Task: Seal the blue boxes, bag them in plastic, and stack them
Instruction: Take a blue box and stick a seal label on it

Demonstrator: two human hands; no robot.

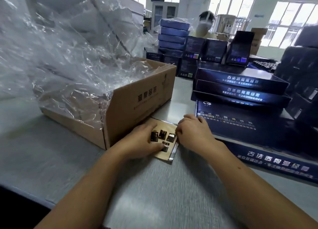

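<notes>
In a bright workshop lined with windows [230,10], we look from the head camera down on a grey metal table [154,185]. At near centre lies a tan sticker sheet [165,155] carrying a few dark, glossy seals [161,134]. Our left hand [142,139] rests on the sheet with its fingers spread flat and the thumb laid on the nearest seal. Our right hand [194,130] sits at the sheet's right edge, fingers curled downward; whether they pinch a seal we cannot tell. Just right of that hand a large blue box [258,130] lies flat on the table, with a stack of blue boxes [240,85] behind it. To the left stands an open cardboard box [137,104] spilling over with clear plastic bags [60,56]. Across the table, a person [204,25] stands behind more blue cartons [172,34].
</notes>
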